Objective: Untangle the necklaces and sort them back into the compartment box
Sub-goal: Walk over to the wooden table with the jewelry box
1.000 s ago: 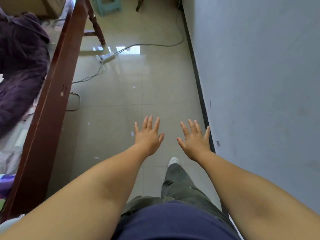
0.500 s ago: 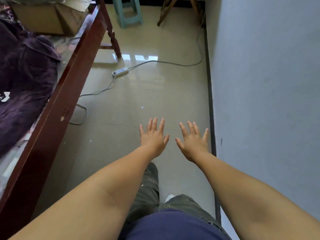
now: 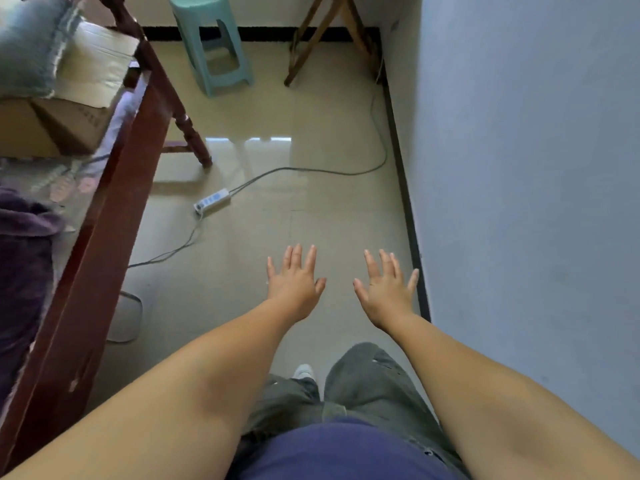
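Two hands out, palms down | left hand [image 3: 294, 285] fingers spread, empty | right hand [image 3: 386, 289] fingers spread, empty | cardboard box [image 3: 69, 109] print unreadable

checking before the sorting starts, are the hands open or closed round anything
Open and empty: the left hand and right hand are stretched forward over the floor, fingers spread, palms down, holding nothing.

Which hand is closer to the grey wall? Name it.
The right hand. Its little finger nearly reaches the dark skirting of the grey wall, while the left hand hangs over open floor, nearer the power strip.
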